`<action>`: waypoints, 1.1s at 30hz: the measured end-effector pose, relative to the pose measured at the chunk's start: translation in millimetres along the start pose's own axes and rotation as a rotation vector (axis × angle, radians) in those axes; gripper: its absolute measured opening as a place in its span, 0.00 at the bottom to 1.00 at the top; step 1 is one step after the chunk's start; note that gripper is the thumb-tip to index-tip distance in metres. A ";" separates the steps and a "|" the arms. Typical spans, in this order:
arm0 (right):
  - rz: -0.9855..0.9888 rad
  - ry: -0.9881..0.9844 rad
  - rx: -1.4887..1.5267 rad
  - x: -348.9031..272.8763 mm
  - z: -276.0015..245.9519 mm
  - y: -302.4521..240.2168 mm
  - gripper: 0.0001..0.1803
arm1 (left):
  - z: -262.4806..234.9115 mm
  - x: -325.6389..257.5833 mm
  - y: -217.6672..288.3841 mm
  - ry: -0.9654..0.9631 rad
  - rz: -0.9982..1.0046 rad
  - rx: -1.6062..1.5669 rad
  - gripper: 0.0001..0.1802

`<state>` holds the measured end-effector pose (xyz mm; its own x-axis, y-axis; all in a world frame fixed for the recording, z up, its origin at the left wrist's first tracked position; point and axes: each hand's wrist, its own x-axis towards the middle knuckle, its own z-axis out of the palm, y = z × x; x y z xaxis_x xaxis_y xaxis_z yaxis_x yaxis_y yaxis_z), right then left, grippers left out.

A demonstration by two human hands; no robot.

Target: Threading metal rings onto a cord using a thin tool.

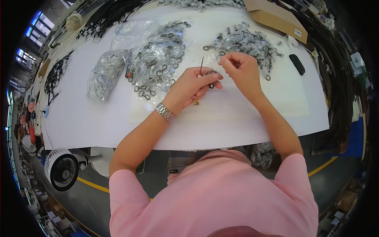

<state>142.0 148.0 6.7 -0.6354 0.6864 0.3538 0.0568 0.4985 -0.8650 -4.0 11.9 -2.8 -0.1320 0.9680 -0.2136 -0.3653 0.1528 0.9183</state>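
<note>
My left hand [192,83], a metal-banded watch [166,112] on its wrist, is closed around a small dark metal hook with a ring end [212,85]. The same hand grips a slim pointed tool [202,65], whose shaft sticks up past the fingers; a yellowish bit shows below the palm. Just to the right, my right hand [241,73] is raised with fingertips pinched together; anything between them is too small to make out. Behind it lies a pile of hooks in clear plastic wrap [250,47]. Left of my hands spreads another heap of similar hooks [160,55] on clear plastic.
A stuffed clear bag [104,75] lies on the white-covered table [94,126]. At the right are a black oblong object [297,64] and an open cardboard box [276,19]. Bundles of black cords [106,17] line the far edge. A fan [63,170] stands by the near left edge.
</note>
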 end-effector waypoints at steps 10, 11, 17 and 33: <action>0.327 -0.222 0.524 -7.9 14.2 9.9 0.13 | -1.9 0.0 0.1 0.146 0.189 0.195 0.11; 0.319 -0.213 0.549 -8.3 13.1 9.8 0.13 | 0.0 -0.8 3.0 0.141 0.195 0.196 0.11; 0.287 -0.244 0.602 -11.4 18.8 12.3 0.16 | 2.4 -8.2 12.0 0.203 0.156 0.486 0.12; 0.346 0.008 0.716 1.8 3.2 20.8 0.15 | -12.5 -0.4 10.1 0.134 0.165 0.652 0.13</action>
<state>139.5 158.0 -11.8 -0.6665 0.7451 0.0232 -0.2607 -0.2038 -0.9437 -19.2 10.5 2.4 -0.2664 0.9623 -0.0548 0.2937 0.1352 0.9463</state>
